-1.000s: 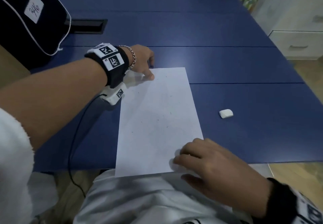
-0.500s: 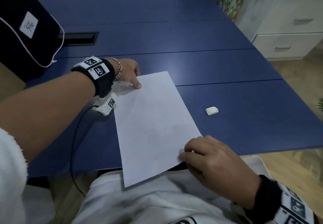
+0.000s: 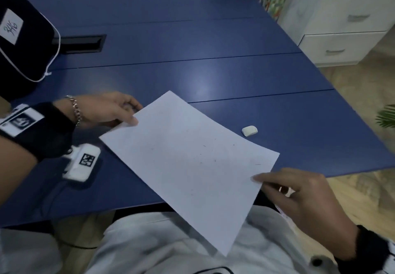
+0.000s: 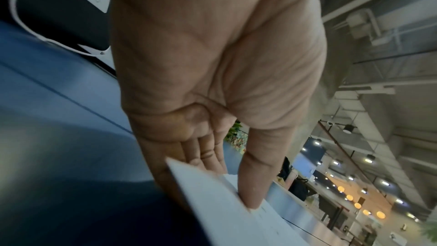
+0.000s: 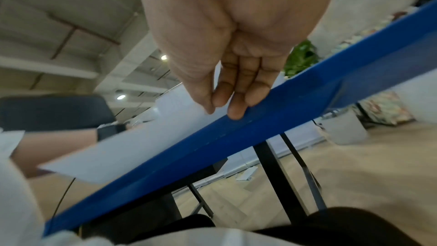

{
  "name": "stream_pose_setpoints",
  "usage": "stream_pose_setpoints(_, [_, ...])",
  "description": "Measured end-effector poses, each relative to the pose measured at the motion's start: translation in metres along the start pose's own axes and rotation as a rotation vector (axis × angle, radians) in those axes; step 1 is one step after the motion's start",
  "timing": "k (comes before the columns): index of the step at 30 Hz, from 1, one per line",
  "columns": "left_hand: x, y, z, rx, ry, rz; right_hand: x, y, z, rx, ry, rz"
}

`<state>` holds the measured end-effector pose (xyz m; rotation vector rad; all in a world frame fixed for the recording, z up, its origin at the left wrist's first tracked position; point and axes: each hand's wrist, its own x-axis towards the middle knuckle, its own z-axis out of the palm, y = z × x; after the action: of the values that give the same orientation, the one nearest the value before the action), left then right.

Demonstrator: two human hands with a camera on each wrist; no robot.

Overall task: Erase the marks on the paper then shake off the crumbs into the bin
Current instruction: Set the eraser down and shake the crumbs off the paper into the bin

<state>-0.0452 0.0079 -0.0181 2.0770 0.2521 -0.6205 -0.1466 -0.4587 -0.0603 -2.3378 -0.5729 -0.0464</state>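
At the centre of the head view, the paper (image 3: pixel 190 158) is held askew over the near edge of the table (image 3: pixel 192 64), dark crumbs on it. The left hand (image 3: pixel 106 111) pinches its upper-left edge, thumb on top; the right hand (image 3: pixel 299 196) pinches its lower-right edge. The eraser (image 3: pixel 249 130) lies right of the sheet.

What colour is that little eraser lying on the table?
The eraser is white, seen best in the head view.
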Motion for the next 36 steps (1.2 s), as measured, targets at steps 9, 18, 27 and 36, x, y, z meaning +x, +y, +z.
stream_pose_setpoints(9, [-0.067, -0.019, 0.053, -0.250, -0.147, -0.079, -0.029, 0.007, -0.016, 0.668, -0.049, 0.453])
stream_pose_setpoints(18, [-0.107, -0.007, 0.138, -0.379, -0.336, 0.047, -0.083, 0.040, -0.031, 0.810, 0.000, 0.599])
stream_pose_setpoints(27, [-0.111, -0.010, 0.219, -0.441, -0.569, -0.012, -0.149, 0.091, -0.065, 0.774, -0.004, 0.754])
stream_pose_setpoints(36, [-0.084, -0.002, 0.275, -0.389, -0.567, -0.144, -0.169, 0.127, -0.074, 0.783, 0.048, 0.862])
